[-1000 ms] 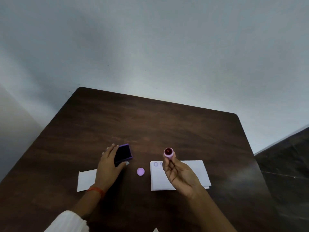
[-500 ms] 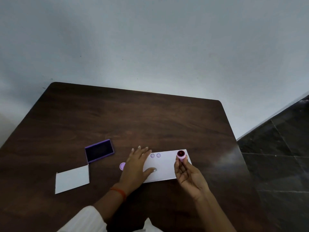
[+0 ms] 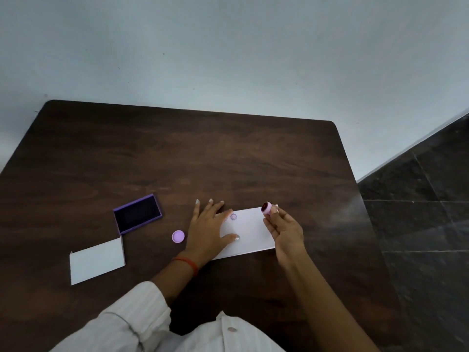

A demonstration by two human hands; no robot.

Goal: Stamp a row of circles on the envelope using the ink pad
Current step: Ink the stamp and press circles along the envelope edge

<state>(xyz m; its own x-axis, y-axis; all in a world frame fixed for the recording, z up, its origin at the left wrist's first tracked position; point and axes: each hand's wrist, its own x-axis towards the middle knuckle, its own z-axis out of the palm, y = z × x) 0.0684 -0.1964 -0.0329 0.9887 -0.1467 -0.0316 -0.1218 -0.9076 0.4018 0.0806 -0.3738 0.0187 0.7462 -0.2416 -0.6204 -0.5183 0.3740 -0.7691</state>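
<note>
You are looking down on a dark brown wooden desk (image 3: 177, 153) with rounded corners, its far edge close to a plain pale grey wall (image 3: 228, 52). To your right lies a floor (image 3: 426, 212) of dark stone tiles with thin pale joints. The light is dim and even.

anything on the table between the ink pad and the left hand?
Head view: one thing, the small round lilac cap, lying just beside the left hand and nearer the viewer than the open ink pad. Otherwise bare wooden table.
</note>
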